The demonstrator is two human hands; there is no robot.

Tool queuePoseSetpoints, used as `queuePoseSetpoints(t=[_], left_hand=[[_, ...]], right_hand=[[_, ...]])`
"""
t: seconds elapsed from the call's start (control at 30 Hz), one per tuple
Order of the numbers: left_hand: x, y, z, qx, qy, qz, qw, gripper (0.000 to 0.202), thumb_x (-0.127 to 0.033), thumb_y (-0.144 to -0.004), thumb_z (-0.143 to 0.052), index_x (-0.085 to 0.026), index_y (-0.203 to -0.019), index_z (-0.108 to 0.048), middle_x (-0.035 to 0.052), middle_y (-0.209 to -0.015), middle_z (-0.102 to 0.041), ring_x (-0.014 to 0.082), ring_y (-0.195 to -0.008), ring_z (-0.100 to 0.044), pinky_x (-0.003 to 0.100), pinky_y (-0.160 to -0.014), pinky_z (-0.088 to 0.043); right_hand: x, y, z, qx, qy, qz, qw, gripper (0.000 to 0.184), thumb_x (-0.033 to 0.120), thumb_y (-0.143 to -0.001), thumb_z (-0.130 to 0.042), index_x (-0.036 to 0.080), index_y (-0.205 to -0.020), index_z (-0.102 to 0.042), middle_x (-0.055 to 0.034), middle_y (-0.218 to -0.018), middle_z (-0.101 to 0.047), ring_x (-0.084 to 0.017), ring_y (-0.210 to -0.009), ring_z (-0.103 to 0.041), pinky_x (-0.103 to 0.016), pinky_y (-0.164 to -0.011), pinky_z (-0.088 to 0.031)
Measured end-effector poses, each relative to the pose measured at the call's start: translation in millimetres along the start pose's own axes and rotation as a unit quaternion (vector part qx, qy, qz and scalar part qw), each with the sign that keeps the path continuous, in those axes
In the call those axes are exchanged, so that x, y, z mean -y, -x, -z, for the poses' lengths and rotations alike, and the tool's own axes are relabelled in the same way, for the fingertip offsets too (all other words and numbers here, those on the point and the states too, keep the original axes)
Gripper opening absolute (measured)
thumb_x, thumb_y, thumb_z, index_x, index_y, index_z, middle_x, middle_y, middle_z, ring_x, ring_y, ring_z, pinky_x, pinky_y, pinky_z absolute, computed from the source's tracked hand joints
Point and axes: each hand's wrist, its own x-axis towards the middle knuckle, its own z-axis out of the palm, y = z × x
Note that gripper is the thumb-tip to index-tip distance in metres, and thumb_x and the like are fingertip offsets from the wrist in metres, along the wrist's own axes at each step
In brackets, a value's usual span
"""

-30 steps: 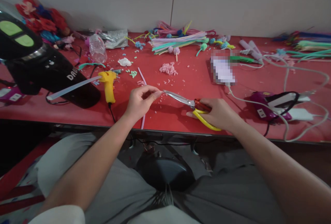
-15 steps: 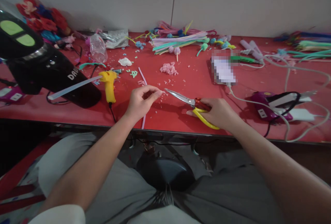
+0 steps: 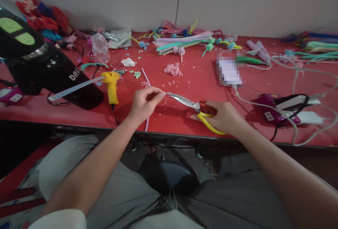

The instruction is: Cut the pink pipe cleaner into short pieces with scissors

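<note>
My left hand (image 3: 144, 104) hovers over the front of the red table (image 3: 185, 88) with thumb and fingers pinched on a tiny piece I cannot make out. A lilac pipe cleaner (image 3: 146, 91) lies on the table under that hand and runs past its near side. My right hand (image 3: 221, 116) grips the yellow and red handles of a pair of scissors (image 3: 194, 107). The metal blades point left and their tips sit right at my left fingertips. Small pink cuttings (image 3: 172, 69) lie beyond the hands.
A yellow glue gun (image 3: 111, 84) with a clear stick and a black appliance (image 3: 39, 67) stand at the left. Bundles of coloured pipe cleaners (image 3: 182, 38) line the back. A phone (image 3: 228, 72), white cables (image 3: 293, 81) and a purple device (image 3: 274, 111) lie at the right.
The scissors drew back a little to the right half a second ago, then came left again until the tips met my left fingertips. My left hand barely moved.
</note>
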Motion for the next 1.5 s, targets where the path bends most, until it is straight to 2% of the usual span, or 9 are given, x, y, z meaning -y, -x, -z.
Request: queuePoseSetpoints(t=[0.43,0.6,0.87,1.2,1.5], left_hand=[[-2.7,0.3,0.8,0.021,-0.001,-0.001,1.0,0.017,-0.032,-0.083,-0.066,-0.018,-0.073,-0.069,0.0004,-0.065,-0.064,0.0117,-0.059,-0.054,0.026,-0.057,-0.044],[-3.4,-0.3,0.9,0.023,0.005,0.012,1.0,0.018,-0.033,-0.082,-0.065,-0.019,-0.071,-0.069,-0.0004,-0.062,-0.061,0.0117,-0.057,-0.051,0.027,-0.055,-0.042],[-3.5,-0.5,0.4,0.023,0.018,0.016,0.999,0.021,-0.034,-0.083,-0.064,-0.019,-0.069,-0.067,-0.0012,-0.057,-0.056,0.0112,-0.054,-0.047,0.027,-0.054,-0.039],[-0.7,0.0,0.4,0.03,0.013,0.018,0.999,0.022,-0.036,-0.084,-0.063,-0.019,-0.072,-0.069,-0.0006,-0.059,-0.058,0.0118,-0.055,-0.048,0.027,-0.054,-0.039],[-3.3,-0.1,0.3,0.045,0.011,0.023,0.999,0.025,-0.036,-0.086,-0.06,-0.017,-0.07,-0.065,-0.0022,-0.057,-0.051,0.0098,-0.054,-0.044,0.025,-0.052,-0.035]], right_hand=[[2.1,-1.1,0.3,0.015,0.007,-0.039,0.999,0.066,0.087,-0.06,-0.06,0.023,-0.062,-0.043,0.001,-0.056,-0.046,-0.013,-0.053,-0.035,-0.028,-0.05,-0.024],[0.1,-3.5,-0.9,0.016,-0.01,-0.036,0.999,0.067,0.088,-0.059,-0.06,0.022,-0.061,-0.046,0.0005,-0.056,-0.047,-0.013,-0.054,-0.039,-0.028,-0.051,-0.024],[-2.7,-0.9,-0.5,0.011,-0.023,0.001,1.0,0.062,0.081,-0.066,-0.062,0.022,-0.062,-0.043,0.0029,-0.055,-0.042,-0.011,-0.052,-0.031,-0.027,-0.049,-0.023],[-0.7,-0.2,1.8,0.029,-0.006,-0.017,0.999,0.065,0.084,-0.063,-0.061,0.023,-0.061,-0.039,0.0028,-0.056,-0.04,-0.012,-0.054,-0.032,-0.028,-0.05,-0.023],[2.0,-2.8,2.3,0.025,-0.009,-0.037,0.999,0.068,0.088,-0.058,-0.06,0.022,-0.058,-0.043,0.0016,-0.056,-0.043,-0.012,-0.055,-0.036,-0.027,-0.05,-0.025]])
